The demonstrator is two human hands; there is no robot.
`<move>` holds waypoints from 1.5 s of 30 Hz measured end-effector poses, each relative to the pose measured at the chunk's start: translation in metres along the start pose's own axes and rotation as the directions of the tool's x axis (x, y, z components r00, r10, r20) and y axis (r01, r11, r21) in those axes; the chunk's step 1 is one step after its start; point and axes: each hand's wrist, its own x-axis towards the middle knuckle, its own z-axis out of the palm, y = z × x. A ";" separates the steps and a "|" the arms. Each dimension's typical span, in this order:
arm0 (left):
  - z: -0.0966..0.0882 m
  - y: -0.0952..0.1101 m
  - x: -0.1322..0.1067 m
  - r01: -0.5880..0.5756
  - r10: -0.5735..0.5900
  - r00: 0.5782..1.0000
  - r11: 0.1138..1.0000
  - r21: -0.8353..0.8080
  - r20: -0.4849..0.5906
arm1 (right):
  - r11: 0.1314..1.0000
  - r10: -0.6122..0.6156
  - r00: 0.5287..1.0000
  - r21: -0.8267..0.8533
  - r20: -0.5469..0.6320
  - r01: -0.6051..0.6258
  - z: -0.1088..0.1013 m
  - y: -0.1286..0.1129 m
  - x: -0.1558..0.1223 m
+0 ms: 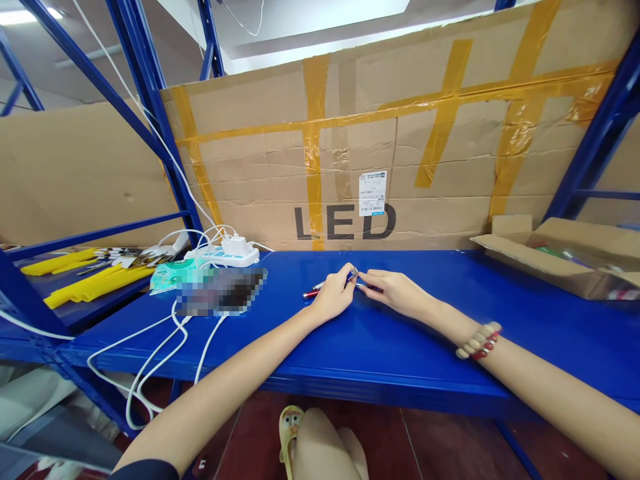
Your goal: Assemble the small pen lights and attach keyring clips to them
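**Both hands meet over a pen on the blue shelf**

Your left hand [334, 298] rests near the middle of the blue shelf [400, 347], thumb and forefinger pinched shut on a small silver piece [354, 271]; your right hand [395, 293] lies just beside it, fingers narrowed around a thin pen [364, 286] whose end points at that silver piece; the fingertips of the two hands nearly touch. Two more pens lie on the shelf at your left hand: a red-tipped pen [310, 294] and a silver pen [319, 285] just behind it; the hand hides the rest of each. A beaded bracelet [479, 341] sits on your right wrist.

To the left, well apart from the hands, a white power strip [220, 257] with a charger [238, 245] on it lies against the taped cardboard wall [450, 167]; white cables [150, 347] trail over the shelf's front edge; a teal packet [167, 277] lies beside the strip; yellow strips [85, 283] lie on the neighbouring shelf. At the far right an open cardboard box [545, 257] stands on the shelf.
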 end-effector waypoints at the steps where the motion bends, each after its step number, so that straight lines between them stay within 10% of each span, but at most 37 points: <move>1: 0.000 0.000 0.000 -0.003 0.003 1.000 1.000 -0.003 0.002 | 1.000 0.001 1.000 0.009 -0.013 -0.001 0.001 0.001 0.000; 24: -0.002 0.007 0.001 0.026 -0.020 0.996 0.996 -0.081 0.082 | 0.993 0.121 0.927 0.048 -0.356 -0.111 -0.007 -0.001 0.004; 45: 0.000 0.005 0.001 0.015 -0.009 0.997 0.997 -0.077 0.080 | 0.984 0.150 0.940 0.136 -0.306 -0.113 -0.002 -0.008 0.008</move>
